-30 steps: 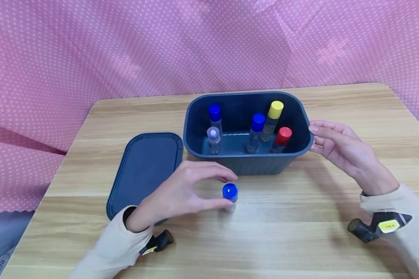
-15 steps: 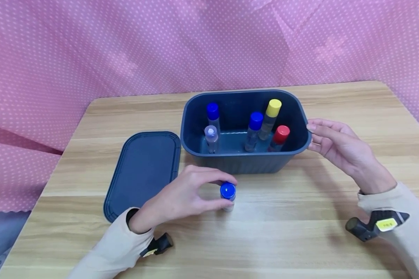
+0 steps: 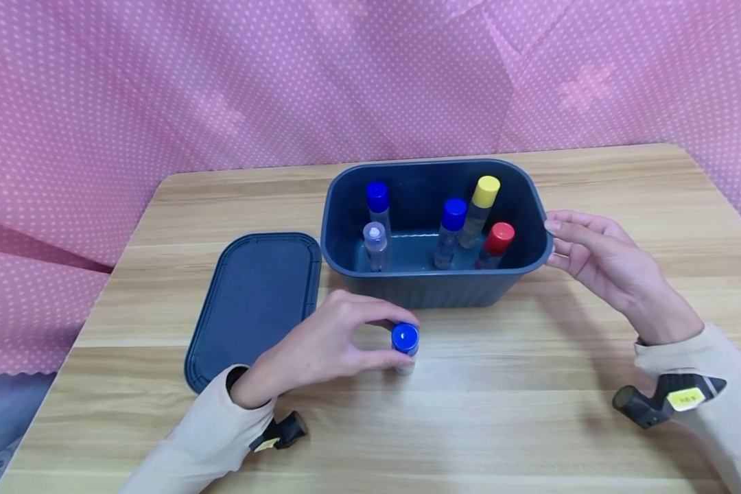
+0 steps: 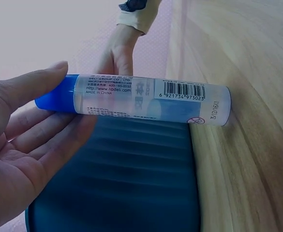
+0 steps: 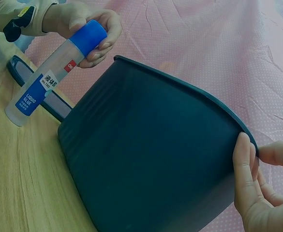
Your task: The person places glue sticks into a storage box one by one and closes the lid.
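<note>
With thumb and fingers my left hand point(image 3: 321, 343) pinches the blue cap of a liquid glue bottle point(image 4: 151, 99), which stands upright on the table in front of a dark blue bin point(image 3: 432, 291). In the left wrist view its barcode side shows; the right wrist view shows its "LIQUID GLUE" label. At the bin's right end, my right hand point(image 3: 611, 264) holds the rim between thumb and fingers. Inside the bin stand several more bottles: a yellow-capped one point(image 3: 485, 193), a red-capped one point(image 3: 499, 239), blue-capped ones and one with a pale translucent top point(image 3: 375, 237).
Left of the bin, a dark blue lid point(image 3: 256, 302) lies flat on the wooden table point(image 3: 500, 425), partly under my left wrist in the head view. A pink dotted cloth point(image 3: 346, 82) hangs behind the table and along its left side.
My left hand's fingers have come together onto the blue cap, where a gap showed before. My right hand stays at the bin's rim.
</note>
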A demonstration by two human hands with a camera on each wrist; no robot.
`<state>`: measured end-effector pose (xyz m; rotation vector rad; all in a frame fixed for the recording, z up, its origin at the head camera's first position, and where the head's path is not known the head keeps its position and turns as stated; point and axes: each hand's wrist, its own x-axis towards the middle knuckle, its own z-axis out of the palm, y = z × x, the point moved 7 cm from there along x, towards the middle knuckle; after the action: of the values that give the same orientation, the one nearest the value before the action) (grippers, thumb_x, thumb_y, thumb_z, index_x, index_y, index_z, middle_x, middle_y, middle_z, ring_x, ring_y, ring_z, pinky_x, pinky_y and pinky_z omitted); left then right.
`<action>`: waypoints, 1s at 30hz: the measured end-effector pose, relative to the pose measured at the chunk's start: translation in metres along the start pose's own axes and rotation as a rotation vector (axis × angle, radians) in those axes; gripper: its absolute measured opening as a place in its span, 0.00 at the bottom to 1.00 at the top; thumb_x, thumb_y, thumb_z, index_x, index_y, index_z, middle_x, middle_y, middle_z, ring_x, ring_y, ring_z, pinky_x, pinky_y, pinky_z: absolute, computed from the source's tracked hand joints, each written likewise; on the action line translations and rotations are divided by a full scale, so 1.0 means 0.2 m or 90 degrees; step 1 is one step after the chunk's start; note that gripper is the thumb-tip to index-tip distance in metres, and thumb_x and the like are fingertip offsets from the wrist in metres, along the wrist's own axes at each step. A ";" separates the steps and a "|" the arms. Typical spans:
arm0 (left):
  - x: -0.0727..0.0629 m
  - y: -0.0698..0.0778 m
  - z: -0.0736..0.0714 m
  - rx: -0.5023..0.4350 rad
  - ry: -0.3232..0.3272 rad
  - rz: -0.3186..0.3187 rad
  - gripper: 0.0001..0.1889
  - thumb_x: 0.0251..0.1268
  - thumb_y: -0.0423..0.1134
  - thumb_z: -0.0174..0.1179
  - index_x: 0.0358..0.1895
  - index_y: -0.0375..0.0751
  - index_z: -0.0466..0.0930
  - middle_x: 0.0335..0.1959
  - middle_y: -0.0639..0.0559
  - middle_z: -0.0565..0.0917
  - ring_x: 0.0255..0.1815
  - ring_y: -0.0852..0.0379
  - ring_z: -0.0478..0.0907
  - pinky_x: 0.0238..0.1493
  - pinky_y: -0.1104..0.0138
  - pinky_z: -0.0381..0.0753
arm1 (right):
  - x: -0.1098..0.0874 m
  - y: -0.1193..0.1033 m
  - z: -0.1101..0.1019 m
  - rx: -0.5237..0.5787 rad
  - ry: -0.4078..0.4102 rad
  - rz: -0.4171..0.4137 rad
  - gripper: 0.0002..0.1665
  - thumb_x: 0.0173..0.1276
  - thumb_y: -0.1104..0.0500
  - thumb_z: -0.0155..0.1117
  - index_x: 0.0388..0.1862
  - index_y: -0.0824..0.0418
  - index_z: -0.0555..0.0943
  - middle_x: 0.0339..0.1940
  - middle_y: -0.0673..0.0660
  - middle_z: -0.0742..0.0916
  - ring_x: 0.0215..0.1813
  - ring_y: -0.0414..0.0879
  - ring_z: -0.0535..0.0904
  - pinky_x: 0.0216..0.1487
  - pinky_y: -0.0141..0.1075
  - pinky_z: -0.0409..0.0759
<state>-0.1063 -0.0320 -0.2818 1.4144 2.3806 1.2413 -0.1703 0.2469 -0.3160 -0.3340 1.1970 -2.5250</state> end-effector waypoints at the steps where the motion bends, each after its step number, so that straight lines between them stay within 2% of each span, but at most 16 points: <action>1: 0.00 0.00 0.00 -0.003 -0.002 -0.001 0.18 0.53 0.37 0.73 0.48 0.38 0.84 0.43 0.52 0.87 0.45 0.67 0.82 0.49 0.72 0.80 | 0.00 0.00 0.00 -0.001 -0.001 -0.002 0.19 0.76 0.73 0.39 0.49 0.75 0.80 0.47 0.62 0.85 0.46 0.52 0.84 0.48 0.40 0.83; 14: 0.01 -0.01 0.01 -0.026 -0.013 -0.007 0.18 0.54 0.37 0.72 0.49 0.38 0.84 0.42 0.52 0.87 0.45 0.67 0.82 0.48 0.71 0.81 | 0.00 0.00 0.00 -0.003 0.004 -0.001 0.18 0.76 0.73 0.40 0.49 0.75 0.79 0.46 0.62 0.85 0.45 0.51 0.84 0.47 0.40 0.83; 18: 0.00 0.00 0.01 -0.022 -0.025 -0.009 0.18 0.55 0.38 0.71 0.50 0.39 0.84 0.41 0.54 0.87 0.41 0.69 0.82 0.43 0.73 0.81 | 0.00 0.01 0.00 -0.003 0.002 0.000 0.18 0.76 0.73 0.40 0.49 0.75 0.80 0.46 0.62 0.85 0.45 0.51 0.84 0.47 0.40 0.83; 24: 0.01 0.04 -0.03 -0.023 -0.018 0.022 0.17 0.56 0.36 0.71 0.49 0.38 0.84 0.39 0.54 0.87 0.38 0.71 0.80 0.44 0.73 0.81 | 0.00 0.01 0.00 0.003 0.004 0.006 0.19 0.76 0.73 0.40 0.49 0.74 0.80 0.46 0.62 0.85 0.45 0.51 0.84 0.48 0.41 0.83; 30: 0.02 0.11 -0.12 -0.007 0.021 0.071 0.18 0.51 0.34 0.73 0.47 0.35 0.84 0.40 0.52 0.87 0.41 0.69 0.82 0.46 0.70 0.82 | 0.00 0.01 0.00 0.010 0.001 0.007 0.19 0.76 0.73 0.39 0.48 0.75 0.80 0.46 0.62 0.85 0.46 0.52 0.84 0.48 0.41 0.83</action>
<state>-0.1041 -0.0381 -0.2503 1.5545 2.3417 1.3108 -0.1705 0.2461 -0.3171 -0.3205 1.1765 -2.5250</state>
